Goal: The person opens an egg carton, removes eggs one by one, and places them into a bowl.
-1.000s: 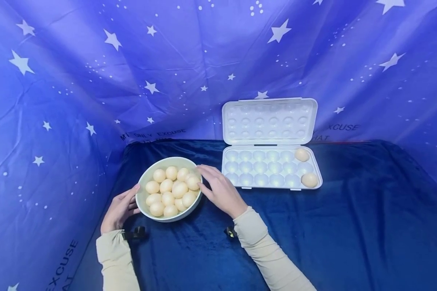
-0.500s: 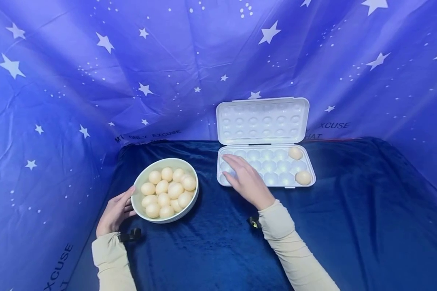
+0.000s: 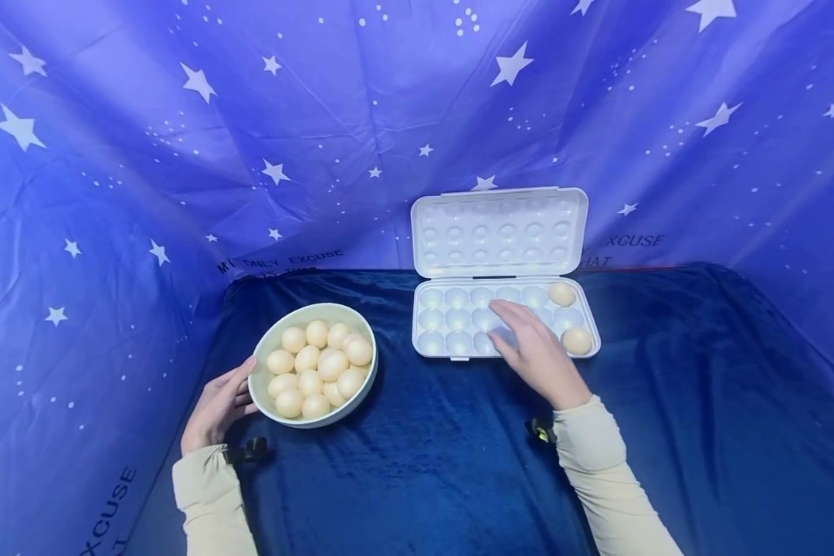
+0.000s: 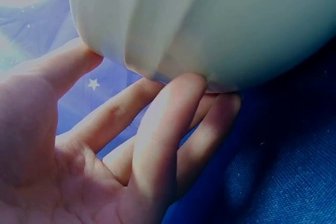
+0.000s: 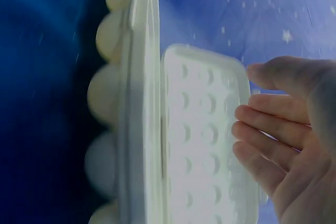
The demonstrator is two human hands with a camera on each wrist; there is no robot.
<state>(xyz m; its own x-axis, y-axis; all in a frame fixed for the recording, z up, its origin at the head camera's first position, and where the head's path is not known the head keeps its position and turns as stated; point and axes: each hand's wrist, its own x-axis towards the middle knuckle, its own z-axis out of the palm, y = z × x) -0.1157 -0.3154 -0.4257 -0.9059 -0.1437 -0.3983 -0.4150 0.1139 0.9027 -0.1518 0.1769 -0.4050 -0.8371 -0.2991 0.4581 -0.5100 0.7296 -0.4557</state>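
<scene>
A pale green bowl (image 3: pixel 320 421) full of cream-coloured eggs (image 3: pixel 332 365) stands on the left of the table. My left hand (image 3: pixel 217 405) holds its left side, thumb at the rim. In the left wrist view, the curled fingers (image 4: pixel 170 114) reach under the bowl's lower edge. To the right, a white plastic egg carton (image 3: pixel 459 357) has its lid up, with one egg (image 3: pixel 561 293) in the back right cup and another egg (image 3: pixel 577 340) in the front right cup. Over the cups hovers my right hand (image 3: pixel 538 351), fingers extended and holding nothing; it hides several cups.
Dark blue velvety cloth (image 3: pixel 417 479) covers the table. A blue curtain (image 3: pixel 361 116) with white stars hangs behind and along both sides, and the raised carton lid (image 3: pixel 500 232) stands close to it.
My right hand has left the bowl's right rim and moved rightward over the carton. The left hand stays on the bowl. The view has shifted slightly.
</scene>
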